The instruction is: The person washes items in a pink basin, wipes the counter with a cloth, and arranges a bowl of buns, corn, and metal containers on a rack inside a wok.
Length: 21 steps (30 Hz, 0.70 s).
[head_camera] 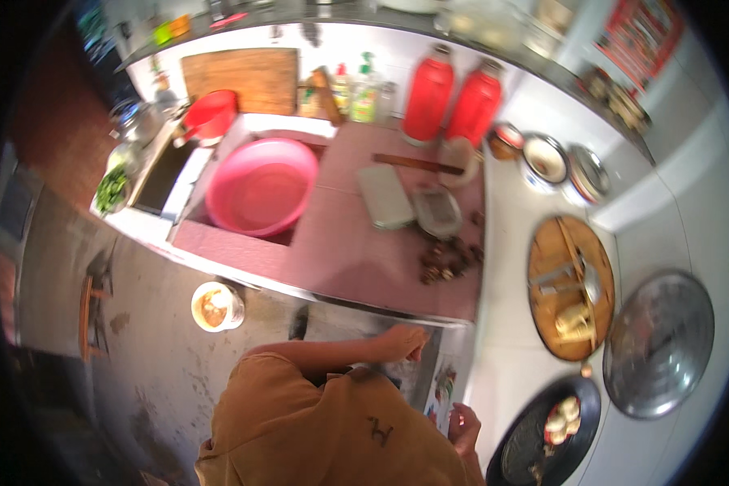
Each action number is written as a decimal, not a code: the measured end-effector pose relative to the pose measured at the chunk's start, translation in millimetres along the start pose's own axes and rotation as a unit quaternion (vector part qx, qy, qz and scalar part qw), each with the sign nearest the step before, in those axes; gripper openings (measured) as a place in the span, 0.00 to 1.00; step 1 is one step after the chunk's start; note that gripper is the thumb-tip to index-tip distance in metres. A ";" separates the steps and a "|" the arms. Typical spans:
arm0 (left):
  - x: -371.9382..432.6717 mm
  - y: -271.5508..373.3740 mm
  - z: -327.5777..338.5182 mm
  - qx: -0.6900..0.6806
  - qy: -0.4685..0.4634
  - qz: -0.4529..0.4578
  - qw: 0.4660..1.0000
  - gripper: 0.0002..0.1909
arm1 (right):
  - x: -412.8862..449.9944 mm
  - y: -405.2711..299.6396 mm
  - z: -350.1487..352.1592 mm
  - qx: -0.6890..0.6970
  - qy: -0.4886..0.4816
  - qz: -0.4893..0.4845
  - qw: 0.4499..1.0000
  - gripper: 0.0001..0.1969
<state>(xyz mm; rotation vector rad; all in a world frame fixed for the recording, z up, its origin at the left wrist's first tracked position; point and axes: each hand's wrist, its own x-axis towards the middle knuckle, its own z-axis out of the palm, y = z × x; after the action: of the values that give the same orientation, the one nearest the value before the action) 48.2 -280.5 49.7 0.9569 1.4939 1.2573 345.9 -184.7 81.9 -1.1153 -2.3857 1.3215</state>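
My left hand (pixel 404 343) hangs in front of the pink counter (pixel 346 255), a little off its front edge, with fingers curled down. No object shows in it, but the fingertips are partly hidden. Close to the edge of the white-tiled counter (pixel 501 340) is my right hand (pixel 465 428), its fingers bent; whether it touches the edge or holds something cannot be told. Right of that hand lies a black wok (pixel 522 449) holding a small red dish with pale round pieces (pixel 563 419). Beyond it, a round wooden chopping board (pixel 544 243) carries a cleaver (pixel 553 276), a metal spoon (pixel 592 282) and pale yellow food (pixel 574 322).
A pink basin (pixel 264 188) sits in the sink. Two red thermos flasks (pixel 428 91) stand against the wall. Brown scraps (pixel 443 261) lie near a lidded container (pixel 386 197). A metal lid (pixel 659 346) leans at right. A white bucket (pixel 231 310) and wooden stool (pixel 86 316) stand on the floor.
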 end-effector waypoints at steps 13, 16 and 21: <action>-207.2 9.9 -671.5 0.593 0.505 -0.215 0.589 0.15 | 146.0 -169.6 305.6 -0.267 0.001 -0.231 0.936 0.24; -238.4 -24.2 -745.3 0.444 0.378 -0.315 0.749 0.15 | 163.8 -185.6 332.6 -0.371 -0.072 -0.216 0.900 0.34; -251.7 -72.0 -703.9 -0.312 0.435 -0.093 0.840 0.11 | 169.3 -209.4 339.4 -0.436 -0.145 -0.068 0.886 0.42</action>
<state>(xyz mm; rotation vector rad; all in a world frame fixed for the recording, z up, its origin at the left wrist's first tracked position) -564.1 -715.2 51.3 -0.2580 1.5688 1.9851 -48.5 -353.0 19.9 -0.9025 -3.3371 0.3234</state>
